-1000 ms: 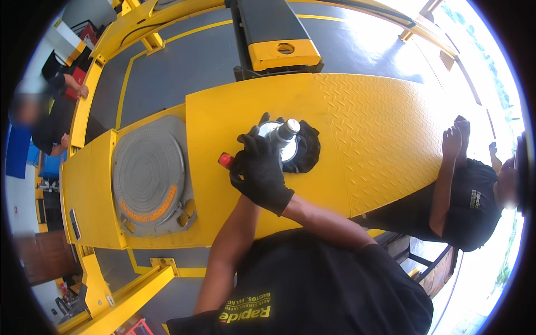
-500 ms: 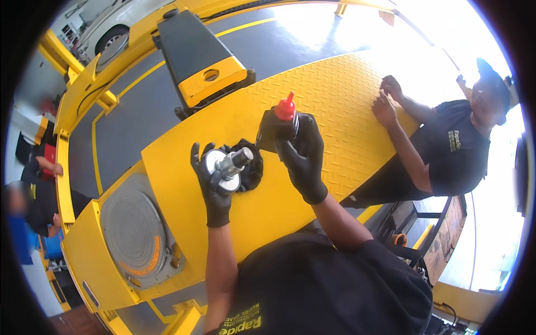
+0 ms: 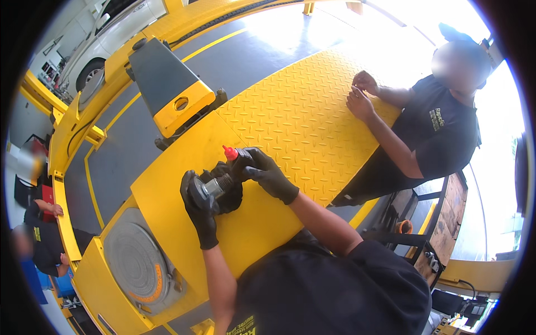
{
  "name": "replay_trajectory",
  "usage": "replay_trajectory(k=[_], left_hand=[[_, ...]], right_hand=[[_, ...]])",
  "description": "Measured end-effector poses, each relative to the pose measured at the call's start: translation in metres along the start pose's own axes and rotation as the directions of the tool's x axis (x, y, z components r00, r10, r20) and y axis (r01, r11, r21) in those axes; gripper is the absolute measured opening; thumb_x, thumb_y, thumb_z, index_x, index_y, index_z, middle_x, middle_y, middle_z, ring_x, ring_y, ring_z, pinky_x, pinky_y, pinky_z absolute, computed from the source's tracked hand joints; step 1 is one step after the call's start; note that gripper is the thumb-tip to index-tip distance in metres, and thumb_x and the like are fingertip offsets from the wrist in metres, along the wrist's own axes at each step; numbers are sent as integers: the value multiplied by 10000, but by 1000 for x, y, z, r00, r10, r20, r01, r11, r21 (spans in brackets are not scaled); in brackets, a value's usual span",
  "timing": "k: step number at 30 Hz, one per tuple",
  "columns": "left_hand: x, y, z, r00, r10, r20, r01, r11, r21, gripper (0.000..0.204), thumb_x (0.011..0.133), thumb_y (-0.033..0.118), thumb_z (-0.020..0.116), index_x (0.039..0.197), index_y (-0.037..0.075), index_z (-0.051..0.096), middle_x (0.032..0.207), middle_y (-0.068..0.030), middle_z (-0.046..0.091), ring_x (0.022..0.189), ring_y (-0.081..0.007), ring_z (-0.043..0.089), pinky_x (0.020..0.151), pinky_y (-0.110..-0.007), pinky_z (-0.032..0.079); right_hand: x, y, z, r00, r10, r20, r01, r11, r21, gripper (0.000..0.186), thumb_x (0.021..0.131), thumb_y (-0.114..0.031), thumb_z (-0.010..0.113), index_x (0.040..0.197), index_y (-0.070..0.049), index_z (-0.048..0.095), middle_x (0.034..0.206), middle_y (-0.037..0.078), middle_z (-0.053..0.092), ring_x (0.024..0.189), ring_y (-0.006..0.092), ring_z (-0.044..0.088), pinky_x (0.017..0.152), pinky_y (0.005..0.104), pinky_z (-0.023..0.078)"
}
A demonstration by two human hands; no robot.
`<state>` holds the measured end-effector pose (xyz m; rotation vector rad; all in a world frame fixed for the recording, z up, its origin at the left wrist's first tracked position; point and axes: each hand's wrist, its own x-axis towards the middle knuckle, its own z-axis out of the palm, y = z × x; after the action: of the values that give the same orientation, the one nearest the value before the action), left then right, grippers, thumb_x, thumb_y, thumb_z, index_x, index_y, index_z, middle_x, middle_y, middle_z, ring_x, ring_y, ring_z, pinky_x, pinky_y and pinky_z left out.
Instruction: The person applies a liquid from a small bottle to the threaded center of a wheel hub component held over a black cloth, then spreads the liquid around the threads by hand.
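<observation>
My gloved left hand (image 3: 198, 206) is closed around a metal flanged part (image 3: 212, 188) whose threaded shaft points up to the right. My gloved right hand (image 3: 265, 173) grips a dark bottle (image 3: 239, 163) with a red nozzle (image 3: 230, 153), its nozzle end tipped up-left, just above the shaft's end. Behind both, a crumpled black bundle (image 3: 229, 201) lies on the yellow platform (image 3: 167, 206), partly hidden by my hands and what they hold.
A co-worker (image 3: 444, 128) stands at the right, hands raised over the tread plate (image 3: 296, 123). Another person (image 3: 42, 243) is at the left rail. A grey turntable (image 3: 134, 251), a lift jack (image 3: 167, 89), a white car (image 3: 111, 39) and a wood-topped cart (image 3: 444, 234) surround me.
The bottle has come down and leftward toward the metal part, which has tilted in my left hand. My view has swung, showing more of the car and the right-hand co-worker.
</observation>
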<state>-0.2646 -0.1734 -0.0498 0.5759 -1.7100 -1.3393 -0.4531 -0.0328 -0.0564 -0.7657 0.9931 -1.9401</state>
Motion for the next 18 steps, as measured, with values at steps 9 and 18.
replay_trajectory(k=[9, 18], left_hand=[[-1, -7, -4, 965, 237, 113, -262, 898, 353, 595, 991, 164, 605, 1547, 43, 430, 1530, -178, 493, 1410, -373, 506, 1198, -493, 418], [3, -4, -14, 1000, -13, -6, 12, 994, -112, 783, 933, 408, 668, 1552, -4, 421, 1525, -180, 482, 1434, -351, 478, 1217, -474, 374]], right_hand=[[-4, -10, 2, 999, 16, -40, -19, 998, -54, 574, 918, -123, 772, 1431, -64, 522, 1256, 27, 605, 1153, 119, 566, 1017, 313, 485], [-6, -13, 9, 991, 107, -82, -109, 994, -23, 586, 877, -69, 773, 1428, -49, 575, 1362, 74, 630, 1233, 166, 621, 990, 306, 536]])
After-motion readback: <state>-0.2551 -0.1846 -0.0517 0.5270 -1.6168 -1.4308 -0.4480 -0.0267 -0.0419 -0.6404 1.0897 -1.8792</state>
